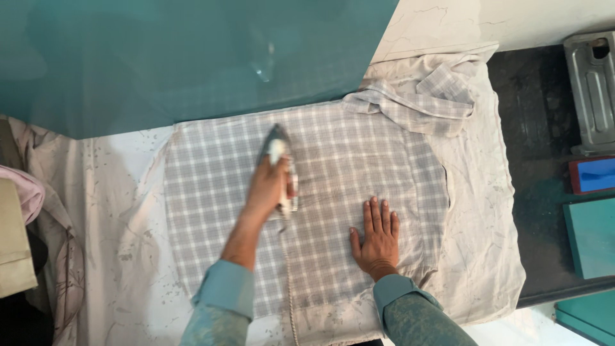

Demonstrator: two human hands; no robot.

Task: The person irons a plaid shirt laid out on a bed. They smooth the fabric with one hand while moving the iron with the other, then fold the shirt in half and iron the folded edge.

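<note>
Ironing: left hand [266, 189] wrapped tight round the handle of a small grey-and-white clothes iron [280, 160], sole down on the cloth
Bracing: right hand [377, 238] spread flat, fingers apart, likely pinning the fabric taut
Garment: grey-and-white checked cotton shirt [211, 192] laid open mid-tabletop, collar bunched at far right
Padding: pale crumpled sheet [480, 256] under it, cushioning the tabletop

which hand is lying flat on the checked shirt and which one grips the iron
The right hand lies flat, fingers spread, on the checked shirt. The left hand is the one closed round the iron, further up the cloth.
</note>
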